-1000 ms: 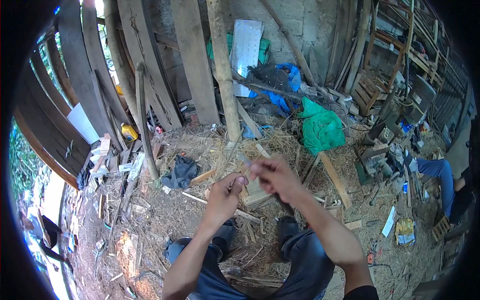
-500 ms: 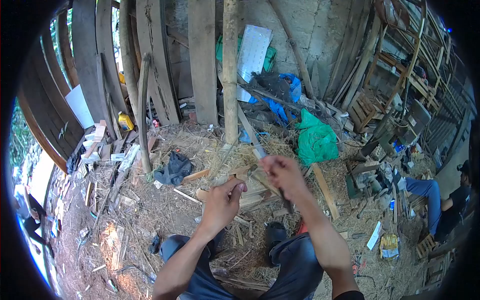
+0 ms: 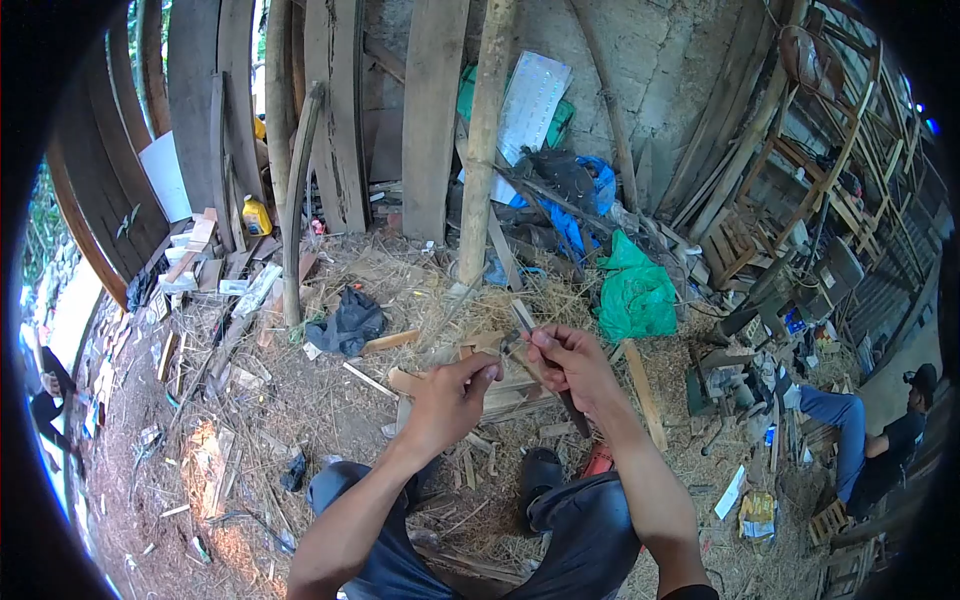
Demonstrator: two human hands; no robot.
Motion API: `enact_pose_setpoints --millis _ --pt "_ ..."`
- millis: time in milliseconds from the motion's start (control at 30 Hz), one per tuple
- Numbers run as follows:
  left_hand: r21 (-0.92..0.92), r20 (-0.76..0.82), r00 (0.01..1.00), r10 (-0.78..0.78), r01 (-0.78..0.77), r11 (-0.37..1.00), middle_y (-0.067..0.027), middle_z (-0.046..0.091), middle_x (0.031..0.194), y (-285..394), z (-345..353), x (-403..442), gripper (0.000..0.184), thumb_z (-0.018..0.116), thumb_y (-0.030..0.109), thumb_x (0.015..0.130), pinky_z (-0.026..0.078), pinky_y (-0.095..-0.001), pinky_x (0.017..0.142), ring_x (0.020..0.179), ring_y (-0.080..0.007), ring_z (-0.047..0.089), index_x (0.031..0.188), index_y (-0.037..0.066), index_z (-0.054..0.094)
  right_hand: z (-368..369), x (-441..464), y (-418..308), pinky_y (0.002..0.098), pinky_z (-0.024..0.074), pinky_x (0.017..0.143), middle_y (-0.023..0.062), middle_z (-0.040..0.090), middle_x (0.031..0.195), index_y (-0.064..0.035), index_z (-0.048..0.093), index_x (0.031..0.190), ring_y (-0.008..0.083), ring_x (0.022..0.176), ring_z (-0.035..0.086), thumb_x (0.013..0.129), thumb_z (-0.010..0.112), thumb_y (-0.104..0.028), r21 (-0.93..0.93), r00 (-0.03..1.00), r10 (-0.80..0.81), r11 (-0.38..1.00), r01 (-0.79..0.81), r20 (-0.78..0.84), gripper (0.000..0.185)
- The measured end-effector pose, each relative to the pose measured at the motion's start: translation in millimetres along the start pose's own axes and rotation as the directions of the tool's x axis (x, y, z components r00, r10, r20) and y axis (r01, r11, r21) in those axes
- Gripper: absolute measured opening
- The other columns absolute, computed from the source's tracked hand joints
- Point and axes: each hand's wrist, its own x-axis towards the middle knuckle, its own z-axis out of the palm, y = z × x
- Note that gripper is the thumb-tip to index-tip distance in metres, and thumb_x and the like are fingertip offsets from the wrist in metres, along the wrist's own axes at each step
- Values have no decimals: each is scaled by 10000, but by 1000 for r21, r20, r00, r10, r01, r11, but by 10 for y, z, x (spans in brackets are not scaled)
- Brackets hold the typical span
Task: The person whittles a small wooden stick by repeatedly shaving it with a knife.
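My right hand (image 3: 572, 368) grips a knife-like tool (image 3: 574, 412). Its short pale end points up and away, and a long dark part runs below the fist. Just to the left, my left hand (image 3: 446, 398) is closed, with thumb and forefinger pressed together. Whatever may be in that pinch is too small to make out. The two hands are close but apart, above wood pieces (image 3: 515, 402) on the straw-strewn ground between my feet.
A bamboo post (image 3: 487, 150) stands ahead. Beyond the hands lie a black plastic bag (image 3: 347, 322) and a green sack (image 3: 637, 290). A plank (image 3: 643, 392) is on the right. A person (image 3: 890, 440) sits at far right; another (image 3: 50, 400) shows at far left.
My right hand has turned so its fingers show more, and the tool has drawn back slightly toward me. The left hand keeps its pinch. The view has shifted a little.
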Motion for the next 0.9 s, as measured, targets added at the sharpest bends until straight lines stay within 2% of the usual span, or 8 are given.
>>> enact_pose_setpoints --millis 167,233,333,400,500,600,667,900 --pt "26 7 999 44 -44 999 -95 596 692 17 -38 -44 104 546 88 912 422 -300 581 585 -145 495 952 23 616 -354 104 -26 184 258 412 -29 556 726 -35 591 940 33 496 377 927 587 -208 8 983 -55 998 57 -174 174" --pt "10 12 998 59 -59 998 -96 595 687 37 -78 -54 109 544 99 915 419 -304 578 581 -144 488 947 24 617 -674 160 -34 184 263 403 -30 549 736 -37 581 974 36 487 372 924 588 -189 141 961 -157 971 192 -227 161" --pt "50 64 997 -38 35 998 -93 558 651 36 -119 -66 121 531 117 925 414 -309 574 573 -138 468 950 31 613 -562 58 -36 188 267 396 -28 544 740 -39 570 985 38 480 368 932 570 -172 183 962 -145 965 189 -230 144" --pt "114 124 987 -103 89 989 -163 578 652 37 -138 -61 115 526 102 912 393 -368 535 514 -245 518 954 44 616 -492 35 -26 187 264 397 -22 550 737 -52 568 972 39 478 377 938 555 -158 172 962 -161 964 201 -222 113" --pt "61 133 989 -58 50 997 -62 474 626 58 -123 -36 133 507 131 943 408 -295 594 599 -122 456 978 45 603 -287 2 15 192 261 402 -1 577 749 -71 556 982 45 461 383 942 553 -165 80 978 -134 986 148 -159 102" --pt "-10 144 984 -103 106 994 -42 497 669 3 -41 -27 143 499 141 951 409 -282 619 643 -110 466 982 47 602 23 -56 88 198 256 404 11 583 756 -60 539 1021 50 458 383 940 558 -166 41 994 -83 995 86 -67 134" --pt "-18 147 983 -110 114 993 -28 511 710 -3 -35 0 148 488 143 958 412 -272 644 681 -103 477 985 48 599 131 -69 127 205 260 410 21 586 755 -55 523 1049 56 473 395 937 567 -166 66 985 -66 996 56 162 164" --pt "-96 208 976 -68 89 991 -2 452 692 94 -64 -28 145 464 108 960 375 -258 613 658 -88 421 983 48 594 -261 81 19 217 271 409 10 571 722 -47 557 964 56 480 390 940 555 -148 63 980 -163 983 171 -113 103"
